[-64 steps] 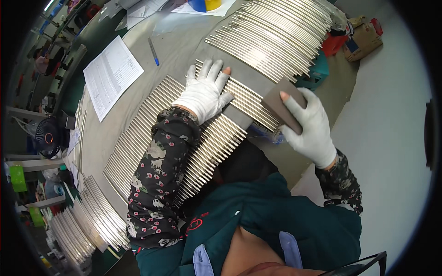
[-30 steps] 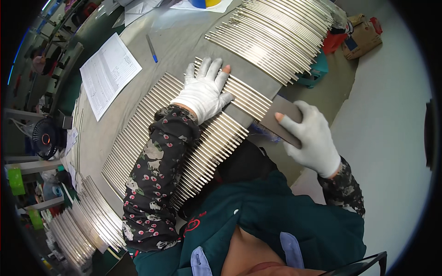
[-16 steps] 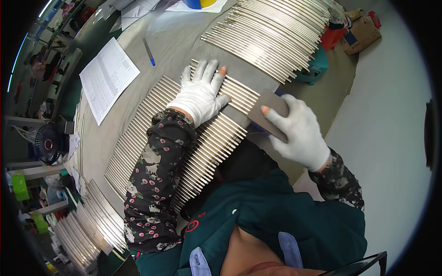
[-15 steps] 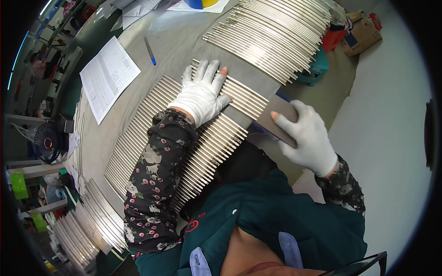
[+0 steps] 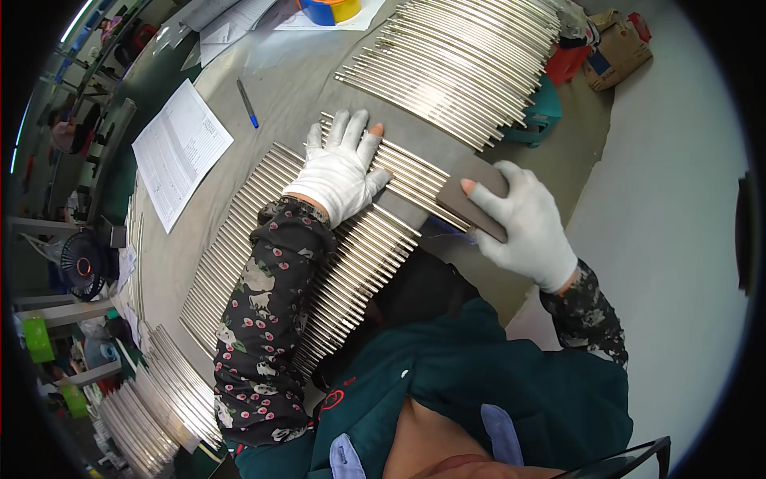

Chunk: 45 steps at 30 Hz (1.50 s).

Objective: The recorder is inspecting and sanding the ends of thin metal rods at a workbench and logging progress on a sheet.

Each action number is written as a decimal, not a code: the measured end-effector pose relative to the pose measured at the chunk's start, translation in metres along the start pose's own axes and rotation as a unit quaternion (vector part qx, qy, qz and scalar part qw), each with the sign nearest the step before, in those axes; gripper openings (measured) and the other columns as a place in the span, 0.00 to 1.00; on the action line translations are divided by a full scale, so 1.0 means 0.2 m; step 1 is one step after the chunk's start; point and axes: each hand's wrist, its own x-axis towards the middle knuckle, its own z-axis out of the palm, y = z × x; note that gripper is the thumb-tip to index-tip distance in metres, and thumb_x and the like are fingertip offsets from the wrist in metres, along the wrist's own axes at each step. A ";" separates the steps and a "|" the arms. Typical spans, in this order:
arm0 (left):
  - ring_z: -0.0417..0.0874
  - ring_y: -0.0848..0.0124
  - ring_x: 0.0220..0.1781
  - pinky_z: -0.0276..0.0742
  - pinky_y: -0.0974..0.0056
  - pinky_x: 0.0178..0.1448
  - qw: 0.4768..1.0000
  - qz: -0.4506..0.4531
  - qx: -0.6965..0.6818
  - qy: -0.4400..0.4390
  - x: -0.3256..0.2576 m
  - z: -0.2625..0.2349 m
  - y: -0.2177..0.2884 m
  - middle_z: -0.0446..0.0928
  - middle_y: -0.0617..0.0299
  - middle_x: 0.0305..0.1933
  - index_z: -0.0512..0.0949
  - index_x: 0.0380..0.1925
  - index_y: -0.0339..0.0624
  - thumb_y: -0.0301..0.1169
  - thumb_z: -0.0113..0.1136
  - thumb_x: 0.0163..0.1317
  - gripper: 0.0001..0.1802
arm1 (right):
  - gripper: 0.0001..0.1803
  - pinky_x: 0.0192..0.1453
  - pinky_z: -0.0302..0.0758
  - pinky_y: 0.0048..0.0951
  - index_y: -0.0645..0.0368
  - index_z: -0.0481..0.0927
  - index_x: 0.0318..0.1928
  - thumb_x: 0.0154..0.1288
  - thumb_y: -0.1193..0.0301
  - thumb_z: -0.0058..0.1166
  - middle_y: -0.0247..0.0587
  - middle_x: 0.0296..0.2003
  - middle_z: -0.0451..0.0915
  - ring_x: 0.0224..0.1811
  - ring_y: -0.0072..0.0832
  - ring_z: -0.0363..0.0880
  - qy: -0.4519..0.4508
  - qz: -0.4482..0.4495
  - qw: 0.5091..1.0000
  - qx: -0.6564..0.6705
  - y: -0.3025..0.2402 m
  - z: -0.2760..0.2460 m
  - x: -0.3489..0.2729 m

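My left hand (image 5: 333,177), in a white glove with bare tips on thumb and index finger, lies flat with fingers spread on a small group of thin metal rods (image 5: 415,169). At the right ends of those rods, my right hand (image 5: 528,227), gloved the same way, grips a brown-grey abrasive-looking block (image 5: 481,188). The block's left side meets the rod ends; its exact contact is partly hidden. Below my left hand a long row of similar rods (image 5: 369,267) lies side by side, partly covered by my forearm. Another wide row of rods (image 5: 463,60) lies farther back.
On the grey table (image 5: 263,68) are a printed sheet (image 5: 182,156), a pen (image 5: 248,104) and a roll of blue and yellow tape (image 5: 331,9). Beyond the table's right edge stand a teal stool (image 5: 538,116) and a cardboard box (image 5: 618,60). A small fan (image 5: 82,254) is at left.
My right hand has moved the block slightly left and in against the rod ends, changing its tilt. My left hand stays flat on the rods. The whole view has shifted a little.
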 end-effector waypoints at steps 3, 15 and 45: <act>0.46 0.50 0.75 0.41 0.38 0.72 1.000 0.001 -0.006 0.005 -0.03 0.00 -0.01 0.51 0.48 0.72 0.59 0.65 0.43 0.49 0.48 0.62 0.35 | 0.29 0.42 0.73 0.39 0.47 0.77 0.51 0.41 0.69 0.61 0.55 0.47 0.70 0.42 0.44 0.73 0.002 -0.008 1.000 -0.019 -0.08 0.05 0.11; 0.46 0.48 0.74 0.40 0.36 0.71 0.999 0.015 -0.015 0.031 0.02 0.05 -0.03 0.52 0.46 0.71 0.61 0.63 0.42 0.49 0.49 0.60 0.35 | 0.27 0.42 0.74 0.40 0.49 0.78 0.50 0.42 0.69 0.60 0.57 0.47 0.71 0.39 0.44 0.73 0.012 -0.027 1.000 -0.006 0.01 -0.01 0.02; 0.55 0.54 0.72 0.50 0.43 0.71 0.989 0.144 -0.010 0.018 -0.05 -0.10 0.42 0.58 0.48 0.68 0.60 0.63 0.33 0.45 0.66 0.44 0.47 | 0.34 0.51 0.72 0.41 0.55 0.72 0.56 0.45 0.66 0.64 0.51 0.48 0.71 0.48 0.47 0.72 0.158 0.050 0.985 -0.045 0.19 0.01 0.23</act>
